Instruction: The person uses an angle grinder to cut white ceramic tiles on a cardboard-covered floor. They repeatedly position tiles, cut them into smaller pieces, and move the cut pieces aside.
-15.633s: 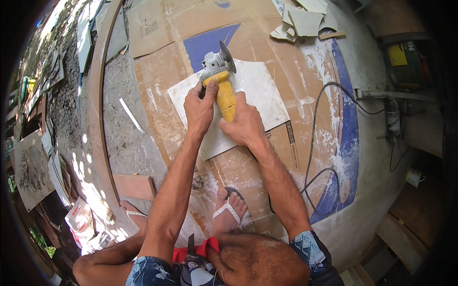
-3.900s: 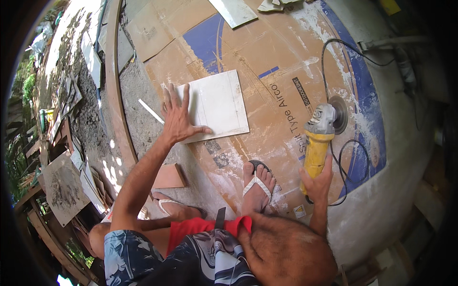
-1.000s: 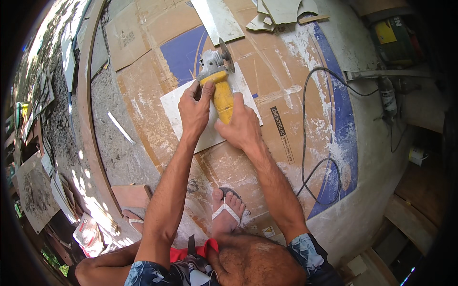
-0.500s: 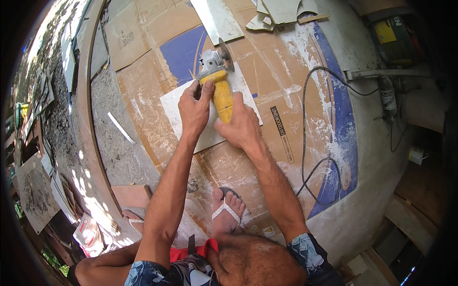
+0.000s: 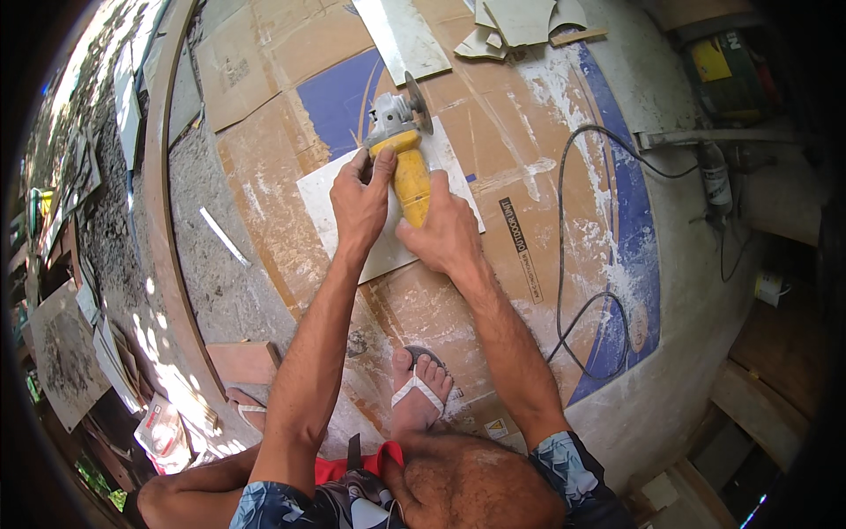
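Both my hands hold a yellow angle grinder (image 5: 408, 176) with a grey metal head and a round cutting disc (image 5: 419, 103) on its upper right side. My left hand (image 5: 359, 201) grips it near the head, thumb and fingers pressed to the yellow body. Around the rear of the body my right hand (image 5: 448, 227) is wrapped; part of its grip is hidden. Under the grinder and my hands lies a white tile (image 5: 328, 196), flat on a cardboard sheet (image 5: 264, 189). The disc looks still and stands over the cardboard, beyond the tile's upper edge.
A black cable (image 5: 561, 256) loops over the cardboard at the right. Another pale tile (image 5: 401, 40) lies at the far side, beside broken tile pieces (image 5: 520, 22). A long wooden beam (image 5: 160, 176) runs along the left. My sandalled foot (image 5: 419, 397) stands near the cardboard's near edge.
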`<move>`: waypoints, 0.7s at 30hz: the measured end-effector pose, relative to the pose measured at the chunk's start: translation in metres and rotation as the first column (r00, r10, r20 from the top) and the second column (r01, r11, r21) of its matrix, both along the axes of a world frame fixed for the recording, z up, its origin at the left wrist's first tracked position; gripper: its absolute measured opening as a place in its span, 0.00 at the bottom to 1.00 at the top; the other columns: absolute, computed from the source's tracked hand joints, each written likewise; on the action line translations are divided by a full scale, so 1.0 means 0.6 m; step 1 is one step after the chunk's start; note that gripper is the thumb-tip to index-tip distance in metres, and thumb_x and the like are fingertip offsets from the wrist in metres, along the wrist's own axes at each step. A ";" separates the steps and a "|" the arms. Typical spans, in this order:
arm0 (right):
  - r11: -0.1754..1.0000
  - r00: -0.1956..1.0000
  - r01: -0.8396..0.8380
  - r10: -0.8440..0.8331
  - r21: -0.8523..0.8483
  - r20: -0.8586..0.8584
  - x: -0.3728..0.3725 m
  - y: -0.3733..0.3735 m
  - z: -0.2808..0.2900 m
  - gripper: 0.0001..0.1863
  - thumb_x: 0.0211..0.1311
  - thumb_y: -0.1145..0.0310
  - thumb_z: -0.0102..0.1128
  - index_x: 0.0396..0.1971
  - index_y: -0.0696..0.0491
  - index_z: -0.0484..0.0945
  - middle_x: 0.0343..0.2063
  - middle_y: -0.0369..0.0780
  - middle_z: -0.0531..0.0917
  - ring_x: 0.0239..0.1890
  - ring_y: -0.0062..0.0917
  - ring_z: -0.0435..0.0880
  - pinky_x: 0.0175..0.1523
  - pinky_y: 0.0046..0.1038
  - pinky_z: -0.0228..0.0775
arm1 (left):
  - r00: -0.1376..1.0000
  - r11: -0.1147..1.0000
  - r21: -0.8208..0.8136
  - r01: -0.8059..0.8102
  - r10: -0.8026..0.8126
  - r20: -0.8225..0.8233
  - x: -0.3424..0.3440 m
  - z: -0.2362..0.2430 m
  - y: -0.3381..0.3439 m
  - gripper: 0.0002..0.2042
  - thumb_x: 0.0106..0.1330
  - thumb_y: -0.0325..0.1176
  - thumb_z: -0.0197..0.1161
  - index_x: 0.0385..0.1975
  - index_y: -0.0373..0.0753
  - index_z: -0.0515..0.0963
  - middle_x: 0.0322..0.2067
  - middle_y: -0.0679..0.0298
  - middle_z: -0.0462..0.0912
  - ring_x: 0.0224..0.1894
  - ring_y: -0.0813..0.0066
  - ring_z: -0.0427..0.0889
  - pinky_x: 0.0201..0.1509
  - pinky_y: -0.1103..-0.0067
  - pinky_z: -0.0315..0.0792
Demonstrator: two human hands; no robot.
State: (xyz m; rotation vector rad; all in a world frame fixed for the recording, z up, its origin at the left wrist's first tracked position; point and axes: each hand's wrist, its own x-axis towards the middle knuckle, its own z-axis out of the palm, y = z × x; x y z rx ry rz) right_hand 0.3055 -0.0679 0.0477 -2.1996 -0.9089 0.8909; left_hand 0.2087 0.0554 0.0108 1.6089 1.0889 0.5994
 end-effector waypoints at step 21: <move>1.000 1.000 0.011 -0.011 -0.023 -0.009 -0.002 -0.002 0.008 0.34 0.55 0.63 0.74 0.55 0.61 0.66 0.39 0.64 0.88 0.44 0.64 0.89 0.52 0.56 0.81 | 0.997 1.000 -0.013 0.023 -0.024 -0.071 -0.003 0.019 0.000 0.31 0.79 0.60 0.65 0.52 0.30 0.88 0.34 0.57 0.92 0.36 0.72 0.87 0.46 0.71 0.80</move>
